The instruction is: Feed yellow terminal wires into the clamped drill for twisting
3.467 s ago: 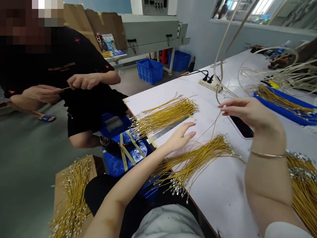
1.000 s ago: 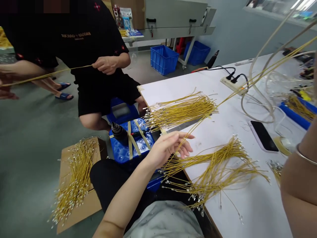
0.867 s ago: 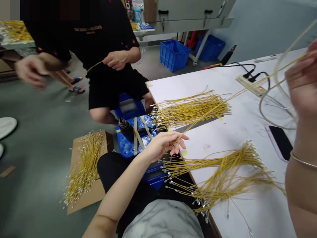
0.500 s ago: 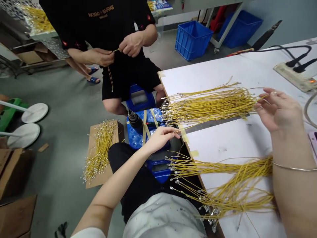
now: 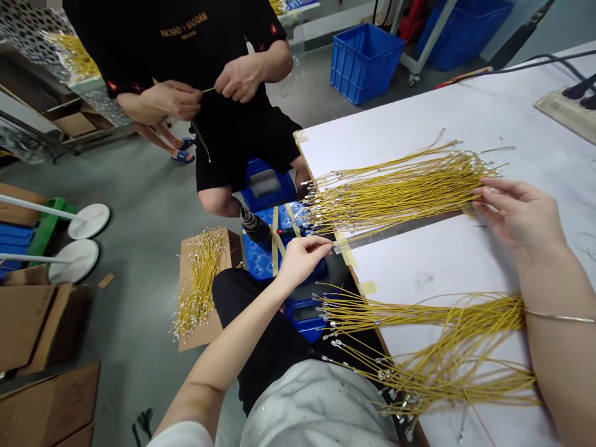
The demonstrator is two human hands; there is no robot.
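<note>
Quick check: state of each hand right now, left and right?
Left hand: partly closed, fingertips together; cannot tell if the grip holds a wire.
Right hand: open, fingertips resting on the yellow wire bundle, not clearly gripping.

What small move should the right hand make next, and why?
Probably gather the yellow wire bundle tighter: the right hand rests at its splayed loose ends, just above the steel ruler, while the crimped terminals at the far end lie roughly aligned.
</note>
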